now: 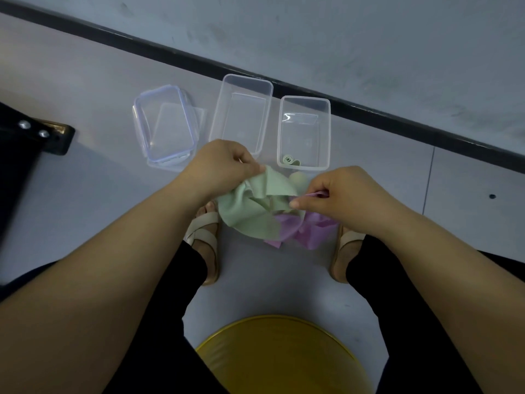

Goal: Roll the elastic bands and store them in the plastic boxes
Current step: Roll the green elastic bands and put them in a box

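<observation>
- Head view: left hand pinches green band; right hand pinches purple band.
- Both bands bunched above floor, between feet.
- Rolled green band lies in right box.

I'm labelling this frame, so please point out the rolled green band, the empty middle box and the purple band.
rolled green band [287, 160]: head view, on the coil's spiral end.
empty middle box [244, 118]: head view, on its bare bottom.
purple band [312, 233]: head view, on its crumpled lower fold.
</observation>
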{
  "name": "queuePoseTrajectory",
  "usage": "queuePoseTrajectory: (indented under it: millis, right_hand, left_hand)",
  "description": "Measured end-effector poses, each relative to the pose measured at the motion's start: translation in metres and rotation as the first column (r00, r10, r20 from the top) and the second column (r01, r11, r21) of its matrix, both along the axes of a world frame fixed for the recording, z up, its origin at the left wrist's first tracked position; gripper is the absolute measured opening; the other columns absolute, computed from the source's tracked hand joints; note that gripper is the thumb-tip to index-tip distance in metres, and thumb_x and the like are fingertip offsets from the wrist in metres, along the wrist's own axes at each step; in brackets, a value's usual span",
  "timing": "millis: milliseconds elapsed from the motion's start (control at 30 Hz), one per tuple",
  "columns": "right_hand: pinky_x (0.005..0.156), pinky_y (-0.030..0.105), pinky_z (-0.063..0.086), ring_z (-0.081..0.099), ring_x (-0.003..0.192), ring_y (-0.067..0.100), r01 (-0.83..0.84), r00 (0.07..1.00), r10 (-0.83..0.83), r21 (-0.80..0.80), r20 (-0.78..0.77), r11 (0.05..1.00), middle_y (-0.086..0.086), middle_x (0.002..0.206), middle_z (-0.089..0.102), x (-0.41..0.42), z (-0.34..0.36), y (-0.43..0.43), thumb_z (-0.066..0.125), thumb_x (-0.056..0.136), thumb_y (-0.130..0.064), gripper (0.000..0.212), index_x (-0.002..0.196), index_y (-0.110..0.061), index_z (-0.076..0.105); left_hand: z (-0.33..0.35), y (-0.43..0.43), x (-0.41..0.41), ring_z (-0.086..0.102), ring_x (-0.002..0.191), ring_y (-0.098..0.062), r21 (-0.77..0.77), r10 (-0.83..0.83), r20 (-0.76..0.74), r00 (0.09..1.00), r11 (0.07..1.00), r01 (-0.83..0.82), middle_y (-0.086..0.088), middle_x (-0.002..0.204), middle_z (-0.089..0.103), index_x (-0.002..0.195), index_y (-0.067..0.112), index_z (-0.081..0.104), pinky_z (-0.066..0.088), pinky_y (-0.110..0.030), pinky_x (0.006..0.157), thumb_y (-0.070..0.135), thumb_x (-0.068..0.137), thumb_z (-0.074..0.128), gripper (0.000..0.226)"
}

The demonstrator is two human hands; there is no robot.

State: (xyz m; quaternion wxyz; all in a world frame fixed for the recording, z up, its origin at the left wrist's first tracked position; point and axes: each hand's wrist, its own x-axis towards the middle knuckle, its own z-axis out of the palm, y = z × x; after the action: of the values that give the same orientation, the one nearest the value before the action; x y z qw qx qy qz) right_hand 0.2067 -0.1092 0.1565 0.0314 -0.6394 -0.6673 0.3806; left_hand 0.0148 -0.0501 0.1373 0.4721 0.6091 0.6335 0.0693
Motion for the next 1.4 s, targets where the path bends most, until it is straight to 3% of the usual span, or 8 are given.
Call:
queuePoseTrajectory:
  millis: [167,267,367,467,800,1067,1267,1400]
  right_hand:
    - [0.061,0.029,0.04,0.053,0.062,0.02,-0.039,0.993,0.022,0.146,0.118,0.989,0.011,0.067,0.061,0.001,0.003,0.002,0.062,0.082,-0.046,0.045,0.07,-0.004,0.066]
    - [0.066,0.026,0.047,0.061,0.074,0.016,0.102,0.983,-0.077,0.142,-0.168,0.985,0.005,0.079,0.064,0.0,0.006,0.0,0.067,0.082,-0.024,0.025,0.063,-0.009,0.063]
    - [0.065,0.024,0.048,0.063,0.072,0.015,0.386,0.642,-0.443,-0.236,-0.626,0.892,0.0,0.07,0.064,-0.007,0.013,0.0,0.057,0.085,-0.005,0.026,0.06,-0.012,0.056]
    - [0.05,0.025,0.039,0.043,0.049,0.011,0.525,0.439,-0.647,-0.406,-0.624,0.748,0.006,0.06,0.047,-0.006,0.013,0.004,0.053,0.087,-0.013,0.022,0.066,-0.01,0.048]
    - [0.059,0.029,0.041,0.048,0.061,0.016,0.308,0.947,-0.318,-0.139,-0.053,0.941,0.003,0.069,0.05,0.006,-0.025,0.001,0.06,0.086,-0.029,0.026,0.07,-0.016,0.043]
    - [0.088,0.035,0.045,0.055,0.103,0.026,-0.065,0.945,0.119,-0.181,0.305,0.981,0.012,0.117,0.057,0.002,-0.036,-0.005,0.058,0.087,-0.041,0.039,0.111,-0.009,0.062]
    - [0.102,0.032,0.042,0.051,0.118,0.012,0.053,0.858,-0.283,-0.476,-0.428,0.878,0.0,0.14,0.046,-0.007,-0.028,-0.001,0.072,0.079,-0.018,0.072,0.14,-0.02,0.033]
    - [0.093,0.032,0.049,0.058,0.113,0.012,0.051,0.759,-0.431,-0.614,-0.489,0.788,-0.003,0.132,0.053,-0.011,-0.026,-0.005,0.081,0.067,-0.025,0.097,0.145,-0.028,0.023]
  left_hand:
    - [-0.012,0.004,0.001,0.053,0.08,-0.024,0.079,0.054,-0.209,0.977,0.996,-0.038,-0.004,0.088,0.055,0.086,0.012,0.056,0.044,-0.031,0.072,0.029,0.093,0.05,0.019]
    - [-0.013,0.005,-0.002,0.054,0.094,-0.032,0.081,0.095,-0.264,0.96,0.994,-0.076,-0.008,0.091,0.054,0.091,0.009,0.057,0.042,-0.033,0.08,0.026,0.094,0.046,0.021]
    - [-0.013,0.003,-0.001,0.055,0.098,-0.034,0.058,0.085,-0.292,0.953,0.996,-0.071,-0.011,0.095,0.056,0.097,0.007,0.057,0.042,-0.035,0.082,0.026,0.095,0.044,0.023]
    - [-0.011,0.004,-0.001,0.053,0.098,-0.032,0.056,0.107,-0.275,0.956,0.994,-0.095,-0.009,0.094,0.053,0.101,0.005,0.057,0.039,-0.033,0.081,0.025,0.096,0.042,0.026]
    - [0.011,0.011,-0.008,0.059,0.084,-0.026,-0.14,0.207,0.027,0.978,0.97,-0.201,-0.003,0.081,0.062,0.083,0.016,0.063,0.047,-0.038,0.083,0.027,0.09,0.056,0.015]
    - [0.028,0.009,-0.005,0.058,0.056,-0.018,-0.417,0.433,0.199,0.879,0.849,-0.324,-0.004,0.066,0.062,0.077,0.012,0.061,0.048,-0.026,0.055,0.026,0.086,0.063,0.016]
    - [0.031,0.005,0.002,0.061,0.062,-0.021,-0.561,0.486,0.336,0.807,0.791,-0.242,-0.007,0.069,0.063,0.079,0.011,0.063,0.052,-0.028,0.065,0.026,0.083,0.065,0.015]
    - [0.032,0.007,-0.001,0.061,0.056,-0.019,-0.648,0.564,0.402,0.722,0.732,-0.211,-0.006,0.061,0.061,0.077,0.011,0.059,0.053,-0.025,0.056,0.029,0.085,0.06,0.019]
